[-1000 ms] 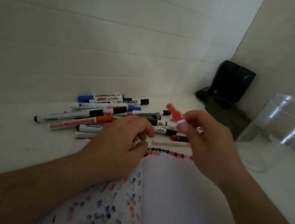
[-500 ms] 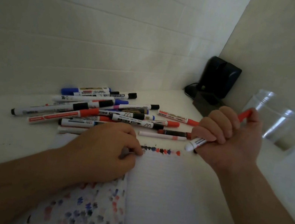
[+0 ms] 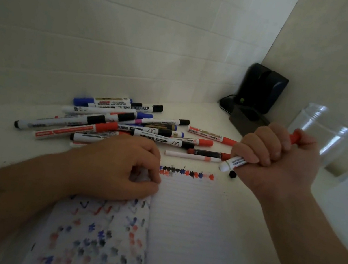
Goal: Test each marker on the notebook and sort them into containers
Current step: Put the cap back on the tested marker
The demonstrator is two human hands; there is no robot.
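Right hand [image 3: 279, 159] now fists the red-capped marker [image 3: 232, 163] — cap up, no longer fingertip-held; left hand [image 3: 120, 169], fingers curled, pins the notebook [image 3: 186, 227] — testing seems next.

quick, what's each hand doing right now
Left hand: fingers curled, resting on the notebook; whether it pinches the page cannot be told.
Right hand: fist gripping a red-capped marker.
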